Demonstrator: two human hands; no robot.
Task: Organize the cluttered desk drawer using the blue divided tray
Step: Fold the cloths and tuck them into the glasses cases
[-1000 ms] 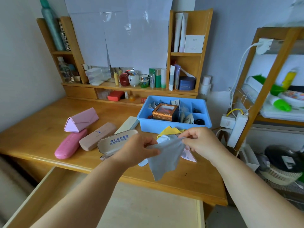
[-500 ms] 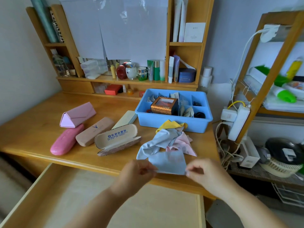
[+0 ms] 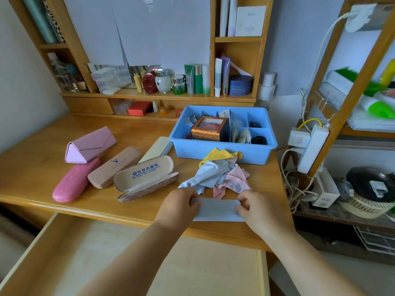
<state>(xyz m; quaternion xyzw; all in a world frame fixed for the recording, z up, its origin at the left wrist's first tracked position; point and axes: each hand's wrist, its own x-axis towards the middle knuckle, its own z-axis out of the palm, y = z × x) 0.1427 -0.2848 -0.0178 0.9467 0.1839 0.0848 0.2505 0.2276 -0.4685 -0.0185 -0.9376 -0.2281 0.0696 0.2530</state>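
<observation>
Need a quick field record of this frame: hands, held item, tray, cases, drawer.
left hand: pinches the left end of the folded cloth
right hand: pinches the right end
folded cloth: light blue, flat on the desk's front edge
cloth pile: loose, yellow, blue and pink, in front of the tray
blue tray: on the desk, compartments partly filled, holds a copper box
glasses cases: in a row left of the tray, the nearest one open
drawer: pulled out

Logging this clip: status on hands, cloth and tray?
Both hands, left hand and right hand, pinch the blue cloth flat on the desk edge. Blue tray partly filled. Cloth pile lies between.
</observation>
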